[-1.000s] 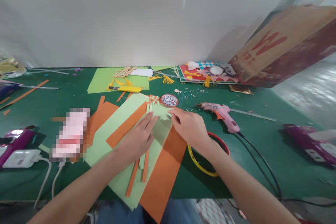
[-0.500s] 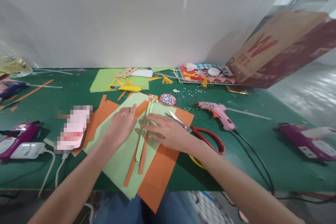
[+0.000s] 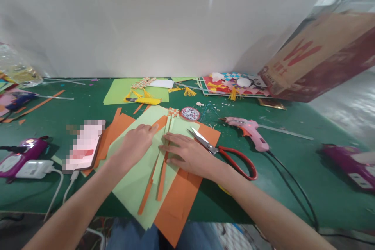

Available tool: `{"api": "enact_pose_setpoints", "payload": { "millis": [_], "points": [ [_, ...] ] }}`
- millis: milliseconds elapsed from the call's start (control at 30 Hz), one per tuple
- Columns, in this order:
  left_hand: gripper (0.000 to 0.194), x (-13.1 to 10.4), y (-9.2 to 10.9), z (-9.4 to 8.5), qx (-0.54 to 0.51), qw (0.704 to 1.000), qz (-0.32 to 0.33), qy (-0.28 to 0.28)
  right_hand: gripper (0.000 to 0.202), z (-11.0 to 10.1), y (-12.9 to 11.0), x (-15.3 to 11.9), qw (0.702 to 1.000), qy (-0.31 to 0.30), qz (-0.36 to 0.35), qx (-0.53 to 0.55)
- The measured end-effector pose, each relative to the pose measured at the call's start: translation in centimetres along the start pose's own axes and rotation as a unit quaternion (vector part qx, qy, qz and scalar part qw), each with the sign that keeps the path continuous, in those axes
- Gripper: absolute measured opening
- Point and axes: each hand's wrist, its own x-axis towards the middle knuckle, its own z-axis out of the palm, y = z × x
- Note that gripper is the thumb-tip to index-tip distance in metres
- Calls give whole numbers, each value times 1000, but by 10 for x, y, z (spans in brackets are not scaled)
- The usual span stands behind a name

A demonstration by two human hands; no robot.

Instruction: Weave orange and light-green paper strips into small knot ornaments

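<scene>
My left hand (image 3: 137, 140) is curled over a pale green sheet (image 3: 129, 183), its index finger pointing toward an orange paper piece (image 3: 160, 122). Whatever lies inside its curled fingers is hidden. My right hand (image 3: 186, 151) lies flat with fingers apart across pale green paper strips (image 3: 158, 164) and orange paper strips (image 3: 162, 181). The strips run up to a small orange-and-cream woven paper piece (image 3: 174, 113). Beneath the green sheet is an orange sheet (image 3: 177, 203). Scissors with red handles (image 3: 238, 156) lie beside my right hand, blades partly apart.
Right of the scissors lies a pink glue gun (image 3: 249, 131) with a black cord. A phone (image 3: 88, 144) is charging at left. Behind are a yellow utility knife (image 3: 146, 100), a round speckled disc (image 3: 190, 113) and yellow tassels (image 3: 190, 91). A paper bag (image 3: 310, 58) leans at back right.
The whole view has shifted slightly. My left hand's raised fingertip has come down toward the paper, while my right hand stays spread on the strips.
</scene>
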Motion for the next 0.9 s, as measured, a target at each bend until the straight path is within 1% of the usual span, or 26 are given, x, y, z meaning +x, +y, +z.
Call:
{"api": "enact_pose_setpoints", "payload": {
  "millis": [67,167,233,333,433,500,567,600,667,700,733,800,900],
  "points": [
    [45,2,-6,2,28,999,-19,-7,34,0,0,0,1000,0,4,4],
    [40,8,-18,5,51,996,-70,-10,36,1,0,-1,1000,-1,11,12],
    [38,11,-29,7,61,992,-107,-5,36,1,0,-1,1000,-3,16,15],
    [40,15,-42,8,67,986,-154,7,35,1,0,-1,1000,-6,18,15],
    [42,15,-46,6,66,982,-176,21,36,1,0,-1,1000,-8,19,15],
    [41,12,-42,4,63,985,-157,32,38,2,-1,-1,1000,-5,21,15],
    [38,10,-33,3,54,992,-105,44,42,2,-2,-1,1000,5,22,10],
    [36,8,-26,3,46,995,-68,50,43,2,-2,-1,1000,13,21,5],
    [37,6,-12,4,1,995,44,89,44,0,0,-1,999,30,26,-7],
    [37,4,-5,5,-24,992,89,91,42,-1,2,-1,998,43,33,-13],
    [37,3,2,7,-47,988,110,94,37,-3,5,-2,997,59,45,-20],
    [36,1,13,12,-65,986,121,92,26,-9,11,-3,991,104,79,-31],
    [46,-1,23,23,-57,987,129,71,28,-18,21,-4,973,179,145,-35]
  ]
}}
